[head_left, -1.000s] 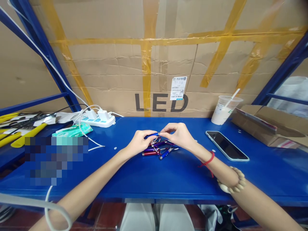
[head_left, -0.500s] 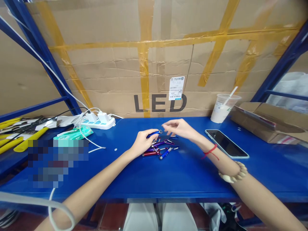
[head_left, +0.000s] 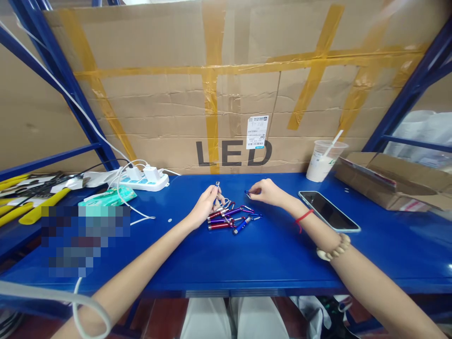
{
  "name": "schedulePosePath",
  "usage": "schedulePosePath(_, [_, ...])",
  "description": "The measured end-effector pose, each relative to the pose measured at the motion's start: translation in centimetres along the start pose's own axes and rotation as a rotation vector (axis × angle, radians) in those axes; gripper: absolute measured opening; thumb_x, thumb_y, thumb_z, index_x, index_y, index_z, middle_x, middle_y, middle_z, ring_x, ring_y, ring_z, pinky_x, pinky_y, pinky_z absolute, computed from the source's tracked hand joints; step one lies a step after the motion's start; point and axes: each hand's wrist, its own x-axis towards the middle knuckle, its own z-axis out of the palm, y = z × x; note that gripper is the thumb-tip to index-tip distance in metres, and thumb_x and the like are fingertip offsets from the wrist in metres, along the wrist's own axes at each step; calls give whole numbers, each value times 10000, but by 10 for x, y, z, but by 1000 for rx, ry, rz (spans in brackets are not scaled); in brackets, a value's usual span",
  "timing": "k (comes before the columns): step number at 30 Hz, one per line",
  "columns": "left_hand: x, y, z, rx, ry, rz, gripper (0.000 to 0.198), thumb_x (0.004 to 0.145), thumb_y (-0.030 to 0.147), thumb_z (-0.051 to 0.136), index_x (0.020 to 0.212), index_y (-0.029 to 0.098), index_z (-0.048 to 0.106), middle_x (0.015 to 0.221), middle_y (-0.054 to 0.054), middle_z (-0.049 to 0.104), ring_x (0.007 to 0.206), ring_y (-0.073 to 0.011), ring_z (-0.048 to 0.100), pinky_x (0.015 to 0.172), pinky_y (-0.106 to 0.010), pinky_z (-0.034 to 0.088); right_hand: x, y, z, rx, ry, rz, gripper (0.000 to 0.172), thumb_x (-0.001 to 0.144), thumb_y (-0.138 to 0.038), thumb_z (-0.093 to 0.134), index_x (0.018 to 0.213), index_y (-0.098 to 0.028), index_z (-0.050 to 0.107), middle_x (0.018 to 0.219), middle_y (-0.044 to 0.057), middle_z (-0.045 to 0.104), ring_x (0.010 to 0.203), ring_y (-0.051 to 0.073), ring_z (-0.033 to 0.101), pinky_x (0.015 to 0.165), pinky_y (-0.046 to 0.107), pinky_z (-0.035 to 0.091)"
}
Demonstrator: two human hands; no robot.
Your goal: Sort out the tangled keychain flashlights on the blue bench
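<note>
My left hand (head_left: 202, 209) is closed on a small flashlight (head_left: 217, 186), its silvery end pointing up; the fingers hide most of its body. To the right, my right hand (head_left: 269, 192) pinches a small blue carabiner clip (head_left: 247, 192) between thumb and fingertips, just above the tabletop. Below and between the hands lies a loose pile of several small keychain flashlights with clips. Among them are a red flashlight (head_left: 219, 226), a purple flashlight (head_left: 232, 212) and a blue flashlight (head_left: 242, 226).
A phone (head_left: 330, 210) lies right of my right hand, with a drink cup (head_left: 319, 165) and an open cardboard box (head_left: 384, 188) beyond. A power strip (head_left: 155, 182), a green packet (head_left: 106, 197) and yellow-handled tools (head_left: 45, 207) are on the left. Cardboard (head_left: 169, 113) backs the blue table (head_left: 282, 263).
The flashlight in my left hand has turned from nearly level to upright. My right hand, empty and loosely spread before, has lowered and now pinches a blue carabiner clip.
</note>
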Motion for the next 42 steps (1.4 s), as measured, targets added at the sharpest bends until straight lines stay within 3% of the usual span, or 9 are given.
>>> schedulePosePath(5, [-1,0,4,-102,-68,-100,320,856,482,430,752,193,337,581,16,567,355,-57,394,343,-160,232,-4,-34,5,615,50,80,351,708,-454,635,850,-147,728,813,64,715,670,145,623,562,246,511])
schedulePosePath(9, [-7,8,10,-197,-165,-139,289,844,446,467,788,181,364,639,-15,597,387,-74,462,371,-179,284,-8,-55,19,808,116,48,354,641,-446,709,829,-146,721,793,57,716,740,170,655,687,297,542])
schedulePosePath(15, [-9,12,10,-241,-131,-104,332,797,434,577,780,189,354,556,61,457,393,-34,370,394,-159,213,-12,-58,24,675,135,-32,370,637,-442,724,841,-134,709,764,66,717,715,194,670,678,307,543])
schedulePosePath(19, [-9,13,9,-193,-121,-63,339,809,400,566,750,203,297,518,90,364,407,-34,316,419,-163,208,-14,-60,23,592,84,-83,354,758,-445,618,927,-149,712,762,59,716,701,183,667,654,288,530])
schedulePosePath(22, [-9,15,8,-104,-123,-29,304,817,340,558,756,204,293,524,94,351,423,-40,309,432,-172,214,-14,-60,23,481,100,-141,301,792,-411,583,849,-158,737,759,57,710,701,174,651,632,269,507])
schedulePosePath(26, [-10,16,8,-46,-101,16,247,815,239,539,779,204,297,526,102,310,426,-44,284,442,-180,212,-14,-58,25,405,106,-193,340,764,-383,623,1016,-170,705,834,54,695,710,153,630,617,254,502])
schedulePosePath(33, [-10,14,4,30,-88,77,241,854,300,495,764,205,293,558,88,279,462,-50,278,464,-194,216,-16,-61,23,200,224,-346,319,848,-368,540,1042,-172,700,782,63,651,669,146,574,652,280,474])
schedulePosePath(42, [-12,11,0,329,-45,219,227,875,318,448,741,192,315,642,57,335,553,-66,308,542,-202,287,-16,-56,26,50,133,-439,321,901,-372,468,971,-147,687,711,35,556,607,114,493,594,241,408])
